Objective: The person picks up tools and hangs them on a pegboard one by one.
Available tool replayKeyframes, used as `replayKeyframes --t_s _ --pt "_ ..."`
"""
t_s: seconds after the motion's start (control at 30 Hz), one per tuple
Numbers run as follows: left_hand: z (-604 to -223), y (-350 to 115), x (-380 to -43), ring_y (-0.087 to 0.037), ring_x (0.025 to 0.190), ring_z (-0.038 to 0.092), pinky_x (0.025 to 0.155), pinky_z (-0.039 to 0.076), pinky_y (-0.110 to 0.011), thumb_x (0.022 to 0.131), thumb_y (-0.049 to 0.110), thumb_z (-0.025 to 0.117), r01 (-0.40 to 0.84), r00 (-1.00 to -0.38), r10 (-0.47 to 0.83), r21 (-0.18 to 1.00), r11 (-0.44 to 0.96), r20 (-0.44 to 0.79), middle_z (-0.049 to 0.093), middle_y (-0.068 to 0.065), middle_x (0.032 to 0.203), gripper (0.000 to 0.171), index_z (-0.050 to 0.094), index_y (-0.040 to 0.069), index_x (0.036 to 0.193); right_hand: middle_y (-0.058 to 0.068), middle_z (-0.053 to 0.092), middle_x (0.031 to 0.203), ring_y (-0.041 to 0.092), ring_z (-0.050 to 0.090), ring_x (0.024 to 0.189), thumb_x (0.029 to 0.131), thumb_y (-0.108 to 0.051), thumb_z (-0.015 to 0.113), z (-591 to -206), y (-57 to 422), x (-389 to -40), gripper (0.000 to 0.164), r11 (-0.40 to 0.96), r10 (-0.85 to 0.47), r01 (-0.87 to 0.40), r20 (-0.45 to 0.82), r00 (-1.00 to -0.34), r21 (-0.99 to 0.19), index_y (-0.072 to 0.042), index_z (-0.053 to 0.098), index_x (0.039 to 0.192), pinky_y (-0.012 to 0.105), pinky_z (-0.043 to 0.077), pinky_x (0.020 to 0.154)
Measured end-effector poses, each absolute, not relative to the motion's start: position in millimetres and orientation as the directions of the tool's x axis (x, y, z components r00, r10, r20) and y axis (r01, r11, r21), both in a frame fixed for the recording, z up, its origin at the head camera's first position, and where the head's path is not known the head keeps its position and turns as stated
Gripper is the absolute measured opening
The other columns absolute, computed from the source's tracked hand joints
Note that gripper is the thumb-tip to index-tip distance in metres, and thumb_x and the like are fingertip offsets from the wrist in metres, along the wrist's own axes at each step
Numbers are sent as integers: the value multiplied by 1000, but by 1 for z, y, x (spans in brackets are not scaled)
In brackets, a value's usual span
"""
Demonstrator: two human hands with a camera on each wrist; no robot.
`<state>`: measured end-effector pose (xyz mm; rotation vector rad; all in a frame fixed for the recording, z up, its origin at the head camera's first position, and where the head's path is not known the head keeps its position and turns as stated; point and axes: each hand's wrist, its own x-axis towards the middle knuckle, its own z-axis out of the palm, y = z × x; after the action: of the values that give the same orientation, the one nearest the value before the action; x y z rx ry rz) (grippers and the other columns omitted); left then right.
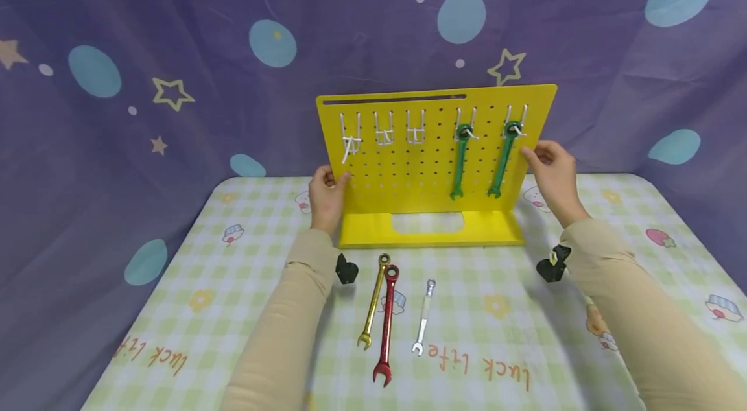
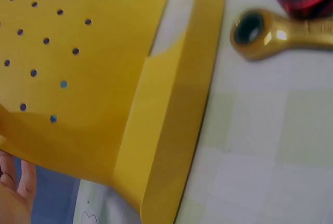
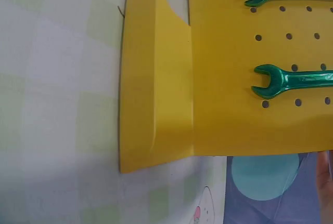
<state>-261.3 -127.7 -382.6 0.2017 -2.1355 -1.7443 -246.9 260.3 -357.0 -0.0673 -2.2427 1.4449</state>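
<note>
A yellow pegboard stand is upright on the table, with white wire hooks across its upper part. My left hand grips its left edge, thumb on the front face and fingers behind. On the opposite side, my right hand pinches the right edge the same way. Two green wrenches hang from the right-hand hooks: one inner wrench and one outer wrench. Three hooks on the left, including the far-left hook, carry nothing. The right wrist view shows the green wrenches' open ends against the board.
In front of the stand lie a gold wrench, a red wrench and a small silver wrench. A checked cloth covers the table. Behind it hangs a purple patterned curtain.
</note>
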Motion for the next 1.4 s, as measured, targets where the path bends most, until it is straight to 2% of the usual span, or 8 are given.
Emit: replayKeyframes --t_s 0.13,0.33,0.5,0.6,0.7,0.8,1.0,1.4 --pt "-379 -124 -258 -25 99 54 85 46 -31 96 13 66 112 -925 -336 973 202 176 59 -17 108 27 58 -4 116 -31 52 73 -8 54 75 99 -18 63 -357 257 -255 35 386 288 -206 330 -899 -899 15 57 109 8 46 67" --pt "-374 -124 -245 -31 117 55 97 46 -38 100 17 61 9 -964 -255 971 238 72 58 -19 127 33 57 -2 127 -30 53 72 -7 54 72 99 -22 63 -360 256 -254 33 403 339 -172 321 -884 -899 11 58 102 9 46 67" --pt "-381 -130 -225 -33 138 39 113 33 -42 102 17 56 -99 -987 -152 955 280 -57 43 -20 149 51 41 1 147 -4 58 85 -1 49 71 100 -25 59 -363 249 -254 34 492 363 -113 322 -874 -863 9 58 104 14 43 65" --pt "-385 -134 -209 -34 143 31 115 28 -45 102 19 55 -120 -988 -131 943 309 -83 33 -19 155 60 29 4 154 11 60 93 3 48 72 101 -24 57 -365 243 -255 34 526 356 -98 323 -877 -845 10 57 105 17 42 66" --pt "-385 -134 -189 -35 142 33 114 30 -50 102 21 55 -117 -991 -108 912 392 -81 33 -20 155 61 28 4 154 16 60 95 6 47 73 102 -24 57 -365 241 -254 34 536 358 -89 321 -877 -840 10 57 105 18 41 67" --pt "-383 -129 -170 -34 136 41 109 36 -51 101 24 57 -85 -996 -72 880 468 -58 41 -17 151 55 38 6 150 15 60 95 7 47 73 102 -25 56 -365 242 -253 35 536 363 -75 310 -878 -841 10 58 105 18 41 66" --pt "-379 -120 -139 -29 120 56 97 48 -46 99 21 62 -20 -997 54 874 485 -53 58 -9 135 39 56 7 135 16 60 95 1 47 66 101 -28 55 -364 245 -251 38 542 344 -65 292 -892 -838 9 58 106 14 42 61" --pt "-382 -95 -109 -19 96 62 76 52 -35 96 27 67 54 -944 298 823 566 -143 64 -6 118 33 62 10 124 18 60 96 -1 48 63 101 -32 53 -359 247 -250 41 539 344 -45 269 -899 -841 9 57 107 14 43 59"
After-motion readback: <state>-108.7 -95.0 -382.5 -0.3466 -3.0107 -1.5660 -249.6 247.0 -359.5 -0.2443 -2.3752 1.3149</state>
